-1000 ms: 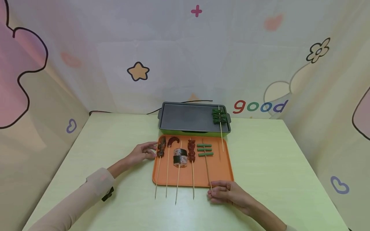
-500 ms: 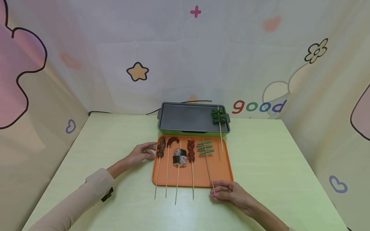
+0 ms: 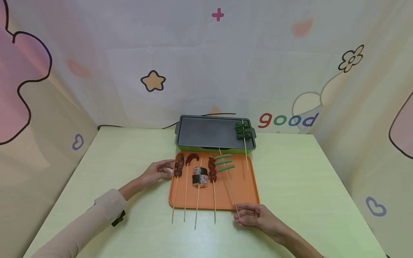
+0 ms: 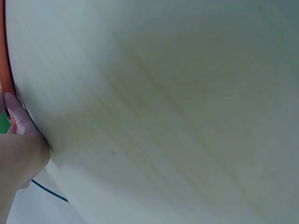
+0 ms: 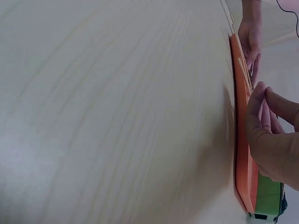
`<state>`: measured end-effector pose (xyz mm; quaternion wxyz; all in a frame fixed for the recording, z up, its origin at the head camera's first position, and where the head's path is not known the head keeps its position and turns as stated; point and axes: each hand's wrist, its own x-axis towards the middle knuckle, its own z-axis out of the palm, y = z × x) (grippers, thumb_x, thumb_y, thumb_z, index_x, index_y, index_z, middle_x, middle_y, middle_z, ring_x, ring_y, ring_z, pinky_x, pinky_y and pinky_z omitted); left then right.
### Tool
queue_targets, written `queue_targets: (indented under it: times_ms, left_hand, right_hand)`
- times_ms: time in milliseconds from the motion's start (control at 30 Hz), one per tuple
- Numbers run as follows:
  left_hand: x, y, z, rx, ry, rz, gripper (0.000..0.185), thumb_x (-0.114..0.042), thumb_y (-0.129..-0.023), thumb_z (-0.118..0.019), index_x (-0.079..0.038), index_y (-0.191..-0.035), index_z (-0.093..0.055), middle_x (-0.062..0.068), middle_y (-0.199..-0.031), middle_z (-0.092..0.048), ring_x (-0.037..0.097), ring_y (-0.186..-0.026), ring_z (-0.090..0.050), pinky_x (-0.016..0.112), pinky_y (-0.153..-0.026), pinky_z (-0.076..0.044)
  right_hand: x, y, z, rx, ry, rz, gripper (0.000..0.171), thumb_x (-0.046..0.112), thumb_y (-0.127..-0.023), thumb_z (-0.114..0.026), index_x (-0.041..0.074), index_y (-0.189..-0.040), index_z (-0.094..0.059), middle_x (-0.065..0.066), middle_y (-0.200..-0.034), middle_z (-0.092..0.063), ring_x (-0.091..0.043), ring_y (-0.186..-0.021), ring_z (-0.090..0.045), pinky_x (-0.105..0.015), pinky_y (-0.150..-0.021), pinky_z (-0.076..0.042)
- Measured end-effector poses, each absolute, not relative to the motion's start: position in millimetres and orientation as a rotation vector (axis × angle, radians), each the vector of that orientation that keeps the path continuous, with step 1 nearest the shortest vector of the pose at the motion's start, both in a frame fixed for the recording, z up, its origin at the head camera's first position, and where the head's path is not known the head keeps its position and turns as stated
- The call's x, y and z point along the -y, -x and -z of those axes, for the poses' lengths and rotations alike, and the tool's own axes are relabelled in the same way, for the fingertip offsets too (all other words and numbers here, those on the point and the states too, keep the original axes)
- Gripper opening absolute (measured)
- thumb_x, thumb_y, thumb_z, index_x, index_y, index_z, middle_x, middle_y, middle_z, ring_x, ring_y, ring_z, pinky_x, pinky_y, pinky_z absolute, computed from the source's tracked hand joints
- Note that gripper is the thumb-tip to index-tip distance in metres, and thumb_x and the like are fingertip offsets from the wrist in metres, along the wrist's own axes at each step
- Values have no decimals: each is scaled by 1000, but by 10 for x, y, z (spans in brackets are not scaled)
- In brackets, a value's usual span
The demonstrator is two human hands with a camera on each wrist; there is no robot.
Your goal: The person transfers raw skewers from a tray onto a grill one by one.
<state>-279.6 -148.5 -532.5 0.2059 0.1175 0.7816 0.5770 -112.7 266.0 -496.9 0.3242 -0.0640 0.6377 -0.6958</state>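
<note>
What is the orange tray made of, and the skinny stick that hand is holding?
The orange tray looks like smooth matte plastic: even colour, rounded moulded rim. The skewer stick pinched by the right hand seems bamboo or wood: pale tan, thin, dull.

The only legible text is the word "good" [image 3: 288,120], printed in lowercase letters coloured red, green, blue and blue on the backdrop cloth [image 3: 206,64] behind the table, right of the grill pan.

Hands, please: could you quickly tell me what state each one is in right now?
Left hand: open, fingers resting at the orange tray edge.
Right hand: pinching the green bean skewer by its stick.
</note>
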Motion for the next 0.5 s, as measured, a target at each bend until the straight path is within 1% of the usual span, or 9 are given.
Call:
queue_targets:
  times_ms: [100,267,433,500]
  left_hand:
    - [1494,2789,5326,-2183,-332,-1604,60,-2,-97,-66,0,-153,-44,25,-133,-59,3,-95,-66,18,-83,-53]
    - [1500,2789,5331,-2182,-355,-1616,61,-3,-96,-67,1,-152,-44,26,-133,-59,3,-95,-66,18,-83,-53]
    - [1510,2794,5329,-2171,-378,-1624,61,-3,-96,-67,2,-152,-43,28,-134,-58,2,-95,-66,17,-83,-52]
    - [1509,2795,5328,-2171,-372,-1625,61,-3,-96,-68,2,-152,-44,27,-134,-58,1,-94,-66,17,-83,-52]
  right_hand:
    - [-2633,1148,4961,-1699,202,1824,64,8,-99,-66,-15,-150,-35,-6,-119,-72,-12,-109,-71,-26,-97,-57]
    - [-2576,1192,4946,-1797,244,1819,63,10,-100,-65,-14,-151,-35,-12,-123,-68,-12,-112,-70,-25,-98,-56]
    - [-2475,1289,4939,-1872,230,1855,62,9,-99,-66,-12,-151,-38,-12,-121,-68,-12,-110,-71,-26,-97,-57]
    - [-2438,1349,4940,-1904,240,1877,62,8,-99,-65,-13,-150,-37,-12,-121,-68,-11,-109,-71,-26,-97,-57]
